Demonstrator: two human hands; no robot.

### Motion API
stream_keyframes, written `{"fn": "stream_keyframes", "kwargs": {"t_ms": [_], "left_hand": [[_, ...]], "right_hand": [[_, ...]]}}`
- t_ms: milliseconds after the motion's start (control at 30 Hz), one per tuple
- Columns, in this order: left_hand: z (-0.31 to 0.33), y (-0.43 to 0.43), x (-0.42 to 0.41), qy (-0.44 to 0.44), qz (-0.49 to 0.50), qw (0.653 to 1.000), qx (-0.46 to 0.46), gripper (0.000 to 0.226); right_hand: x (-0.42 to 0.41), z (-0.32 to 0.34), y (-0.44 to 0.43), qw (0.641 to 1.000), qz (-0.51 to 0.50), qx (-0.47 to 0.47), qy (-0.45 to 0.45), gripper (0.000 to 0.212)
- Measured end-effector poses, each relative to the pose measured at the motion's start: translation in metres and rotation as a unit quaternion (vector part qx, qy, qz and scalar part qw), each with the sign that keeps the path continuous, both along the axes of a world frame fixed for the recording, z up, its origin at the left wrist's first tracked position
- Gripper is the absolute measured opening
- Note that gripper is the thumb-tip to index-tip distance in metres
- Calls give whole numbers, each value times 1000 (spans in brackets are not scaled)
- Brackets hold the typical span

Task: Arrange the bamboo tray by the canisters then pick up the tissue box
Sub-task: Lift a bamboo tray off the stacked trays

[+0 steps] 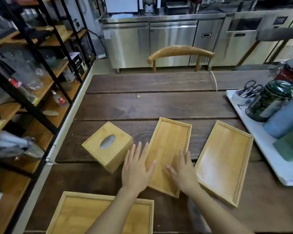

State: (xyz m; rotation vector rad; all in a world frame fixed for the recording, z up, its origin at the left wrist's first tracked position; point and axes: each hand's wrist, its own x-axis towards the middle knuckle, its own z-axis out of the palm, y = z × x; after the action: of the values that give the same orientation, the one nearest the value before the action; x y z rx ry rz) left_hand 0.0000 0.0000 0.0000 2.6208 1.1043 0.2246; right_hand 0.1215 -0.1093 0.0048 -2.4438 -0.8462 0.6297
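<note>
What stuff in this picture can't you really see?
Head view:
- Nearest tray: bottom edge and forearms cut it off.
- Middle tray: both hands, left hand and right hand, cover its near end.
- Tissue box: contents hidden inside.
- Green canister: label blurred.

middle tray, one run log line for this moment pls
left hand: flat, open, on middle tray left edge | right hand: flat, open, in tray | tissue box: untouched, left | canisters: far right
</note>
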Motion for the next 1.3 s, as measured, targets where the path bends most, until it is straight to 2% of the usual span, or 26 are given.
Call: {"fn": "stream_keyframes", "kwargs": {"t_ms": [100,200,267,367,433,533,600,700,867,1033,1100,1200,1300], "left_hand": [[-7,-4,-1,8,28,997,-77,71],[-11,-8,0,-24,49,971,-235,73],[-8,-7,3,-67,91,933,-341,67],[0,-3,3,-141,157,856,-473,58],[7,1,-1,-188,179,819,-512,54],[18,7,-6,-246,181,786,-538,49],[24,6,-5,-256,184,786,-531,47],[29,-1,-1,-226,184,827,-480,41],[34,-17,15,-244,161,842,-453,33],[44,-34,51,-259,99,868,-413,30],[47,-42,67,-259,66,876,-402,30],[48,-56,89,-228,15,891,-393,33],[43,-70,109,-184,-31,910,-371,32]], "right_hand": [[-4,0,5,993,-59,24,96,85],[-9,6,13,959,-134,91,231,90],[-6,7,16,929,-185,140,287,88],[-3,17,16,878,-239,182,373,80],[2,23,16,854,-267,185,406,75],[8,26,16,838,-294,176,424,68],[6,26,16,861,-293,151,388,55],[2,29,13,905,-263,136,306,38],[13,48,-2,925,-242,175,235,35],[36,67,-36,945,-224,208,118,28],[47,70,-55,957,-223,182,39,25],[59,68,-81,968,-227,72,-78,30],[65,57,-105,966,-242,6,-92,32]]}}
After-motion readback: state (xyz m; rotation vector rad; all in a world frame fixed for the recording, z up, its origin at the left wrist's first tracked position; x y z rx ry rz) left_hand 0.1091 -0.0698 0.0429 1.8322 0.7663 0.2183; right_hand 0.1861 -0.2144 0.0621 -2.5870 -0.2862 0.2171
